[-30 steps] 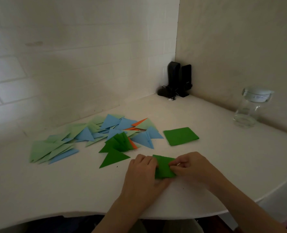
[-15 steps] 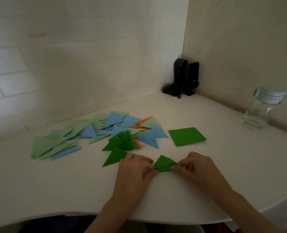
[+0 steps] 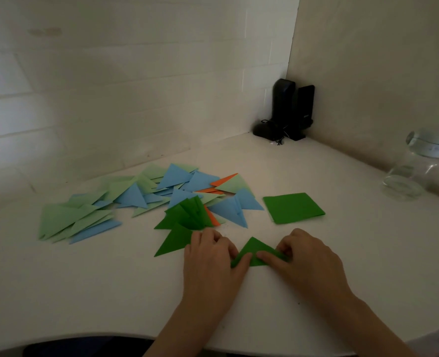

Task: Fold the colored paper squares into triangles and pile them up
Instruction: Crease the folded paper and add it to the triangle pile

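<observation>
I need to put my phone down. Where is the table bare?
Bare: between the green paper squares and glass jar, and the table left of the left hand. Crowded: the folded triangles.

One view only, head-mounted, looking forward and down across a white table [image 3: 342, 253] toward the corner where two walls meet. The table's curved near edge runs along the bottom of the frame, close beneath the camera. Both forearms come up from the bottom, the left hand [image 3: 210, 258] and right hand [image 3: 308, 256] sitting close in, low and centre. The black speakers [image 3: 290, 112] mark the far corner. A wide-angle lens bends the wall lines. No second view shares this scene.
</observation>
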The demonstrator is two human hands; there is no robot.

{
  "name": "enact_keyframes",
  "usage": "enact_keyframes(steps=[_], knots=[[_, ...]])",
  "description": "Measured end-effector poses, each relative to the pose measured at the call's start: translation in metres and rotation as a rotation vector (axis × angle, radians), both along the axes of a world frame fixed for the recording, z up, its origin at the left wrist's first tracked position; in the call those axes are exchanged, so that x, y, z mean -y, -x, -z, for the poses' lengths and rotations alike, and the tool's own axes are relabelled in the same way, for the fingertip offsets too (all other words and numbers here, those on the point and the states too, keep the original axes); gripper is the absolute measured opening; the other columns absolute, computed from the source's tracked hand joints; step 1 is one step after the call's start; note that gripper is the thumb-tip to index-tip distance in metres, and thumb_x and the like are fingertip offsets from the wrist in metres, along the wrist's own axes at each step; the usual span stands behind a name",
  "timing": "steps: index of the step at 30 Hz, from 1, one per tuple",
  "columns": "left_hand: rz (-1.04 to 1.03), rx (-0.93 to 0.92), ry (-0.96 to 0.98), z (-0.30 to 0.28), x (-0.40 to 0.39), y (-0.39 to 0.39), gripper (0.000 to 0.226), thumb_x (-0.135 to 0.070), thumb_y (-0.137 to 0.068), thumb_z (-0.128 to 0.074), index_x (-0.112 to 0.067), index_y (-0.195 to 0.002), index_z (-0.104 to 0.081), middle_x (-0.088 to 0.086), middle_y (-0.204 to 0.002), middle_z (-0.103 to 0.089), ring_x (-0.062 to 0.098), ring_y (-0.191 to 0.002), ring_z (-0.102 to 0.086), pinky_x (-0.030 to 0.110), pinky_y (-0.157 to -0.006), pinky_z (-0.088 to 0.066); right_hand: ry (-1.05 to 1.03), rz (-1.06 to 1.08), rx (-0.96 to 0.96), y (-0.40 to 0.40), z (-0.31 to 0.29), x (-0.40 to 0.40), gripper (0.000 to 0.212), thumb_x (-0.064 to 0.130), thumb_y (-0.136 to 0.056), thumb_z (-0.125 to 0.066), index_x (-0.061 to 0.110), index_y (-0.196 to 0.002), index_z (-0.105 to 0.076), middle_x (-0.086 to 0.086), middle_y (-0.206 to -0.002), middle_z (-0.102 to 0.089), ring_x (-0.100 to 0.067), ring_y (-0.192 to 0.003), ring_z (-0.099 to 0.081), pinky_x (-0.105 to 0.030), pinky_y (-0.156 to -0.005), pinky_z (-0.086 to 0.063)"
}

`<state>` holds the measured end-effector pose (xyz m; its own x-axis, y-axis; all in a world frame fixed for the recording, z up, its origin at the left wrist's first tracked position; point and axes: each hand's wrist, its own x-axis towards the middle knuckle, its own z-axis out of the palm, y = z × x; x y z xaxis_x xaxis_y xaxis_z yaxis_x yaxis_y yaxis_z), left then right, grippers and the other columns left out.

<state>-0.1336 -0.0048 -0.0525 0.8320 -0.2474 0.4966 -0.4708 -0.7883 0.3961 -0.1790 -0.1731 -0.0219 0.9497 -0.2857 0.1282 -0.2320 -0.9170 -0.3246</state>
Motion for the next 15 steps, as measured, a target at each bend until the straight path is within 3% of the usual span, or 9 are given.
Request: enact_keyframes(steps=[2,6,15], knots=[[0.019,-0.018,0.007,0.001,-0.002,-0.001,0.024,-0.048,-0.07,-0.074,-0.028,-0.065,-0.06,-0.008,-0.082,-0.049,0.015,-0.085,-0.048,0.029,-0.069,-0.041,-0.005,0.004,0.012,0.002,0.001,-0.001,0.043,0.074,-0.073,-0.049,0.032,-0.074,-0.052,0.012,-0.08,-0.047,-0.004,-0.071,-0.049,-0.019,-0.057,-0.037],[0.06,-0.081,0.04,-0.001,-0.006,-0.002,0.02,-0.042,-0.073,-0.074,-0.027,-0.07,-0.061,-0.008,-0.088,-0.052,0.013,-0.091,-0.044,0.028,-0.077,-0.039,-0.131,-0.019,0.046,0.001,0.0,0.005,0.034,0.061,-0.074,-0.062,0.032,-0.073,-0.045,0.012,-0.076,-0.052,-0.002,-0.07,-0.05,-0.018,-0.054,-0.034],[0.164,-0.103,0.07,-0.006,-0.02,0.004,0.014,-0.021,-0.078,-0.073,-0.023,-0.082,-0.06,-0.009,-0.093,-0.054,0.012,-0.089,-0.045,0.022,-0.075,-0.038,-0.265,-0.17,0.121,0.007,0.008,0.016,0.016,0.029,-0.079,-0.072,0.024,-0.077,-0.057,0.012,-0.075,-0.054,-0.001,-0.062,-0.046,-0.009,-0.059,-0.035]])
